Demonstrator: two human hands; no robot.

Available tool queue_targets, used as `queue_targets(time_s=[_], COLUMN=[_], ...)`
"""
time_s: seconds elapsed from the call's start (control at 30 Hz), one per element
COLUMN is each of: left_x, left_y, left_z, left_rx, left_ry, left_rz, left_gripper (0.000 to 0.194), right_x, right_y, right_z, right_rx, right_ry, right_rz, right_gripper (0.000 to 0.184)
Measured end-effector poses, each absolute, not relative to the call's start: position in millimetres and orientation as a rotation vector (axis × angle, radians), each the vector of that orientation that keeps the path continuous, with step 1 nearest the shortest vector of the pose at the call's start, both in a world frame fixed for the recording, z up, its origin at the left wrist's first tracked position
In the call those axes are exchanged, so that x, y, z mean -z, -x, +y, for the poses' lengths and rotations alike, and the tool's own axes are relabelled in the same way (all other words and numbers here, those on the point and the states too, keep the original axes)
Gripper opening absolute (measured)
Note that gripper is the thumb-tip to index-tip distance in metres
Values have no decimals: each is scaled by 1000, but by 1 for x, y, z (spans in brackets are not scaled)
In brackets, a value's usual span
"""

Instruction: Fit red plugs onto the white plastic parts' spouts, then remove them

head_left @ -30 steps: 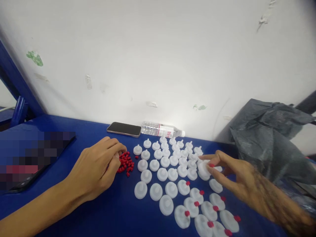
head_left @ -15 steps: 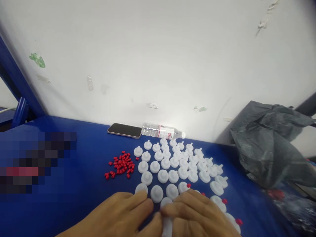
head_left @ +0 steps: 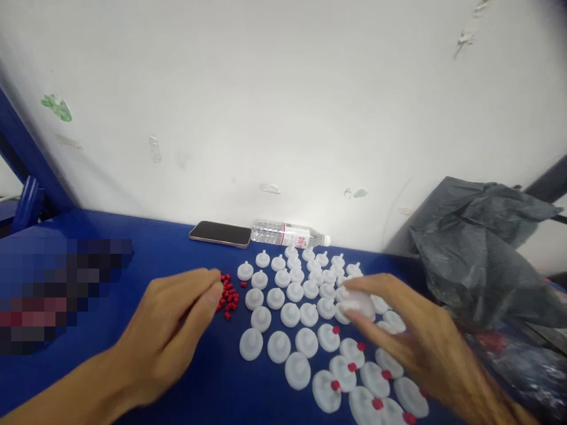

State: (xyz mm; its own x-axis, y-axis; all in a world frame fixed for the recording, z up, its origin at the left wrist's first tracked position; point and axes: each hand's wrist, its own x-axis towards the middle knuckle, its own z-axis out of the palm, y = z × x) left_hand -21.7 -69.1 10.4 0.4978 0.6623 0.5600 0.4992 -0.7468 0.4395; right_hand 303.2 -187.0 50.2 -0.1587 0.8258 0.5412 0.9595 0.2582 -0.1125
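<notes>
My left hand (head_left: 177,324) is over the left side of a pile of small red caps (head_left: 228,298). Its thumb and fingertips are pressed together, and whatever may be between them is hidden. To the right, my right hand (head_left: 398,330) pinches a blurred white spouted disc (head_left: 361,304) between thumb and fingers, just above other discs. Many similar white plastic discs (head_left: 290,314), each with a narrow spout, lie spread over the blue table (head_left: 212,378). Several nearer ones, such as a capped disc (head_left: 326,392), have a red cap on the spout.
A phone (head_left: 220,234) and a clear plastic bottle (head_left: 287,234) lie along the white wall (head_left: 248,106). At the right hangs a dark grey plastic bag (head_left: 482,248), with clear plastic wrapping (head_left: 527,360) below it. A blurred-out patch (head_left: 57,295) covers the far left.
Both hands were together at the front over a white disc. My left hand has moved left to the red caps; my right has moved right and up among the discs, uncovering capped ones in front.
</notes>
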Motion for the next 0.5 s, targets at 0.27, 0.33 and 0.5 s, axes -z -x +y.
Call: queue_targets(time_s=[0.27,0.33,0.5], left_x=[-9,-6,-6], left_y=[20,20,20], left_z=[-34,-36,-36], left_rx=[-433,-427,-396], left_ry=[-2619,-2610,-2655], left_rz=[1613,1608,1622], left_gripper=[38,39,39], right_x=[-48,-42,-38], right_y=[-348,-352,-353], right_z=[-184,-184,-183], right_rx=[-125,-190,-250], right_ry=[1827,1915,1982], right_rz=[-2091,-2108,-2128], right_gripper=[14,13,10])
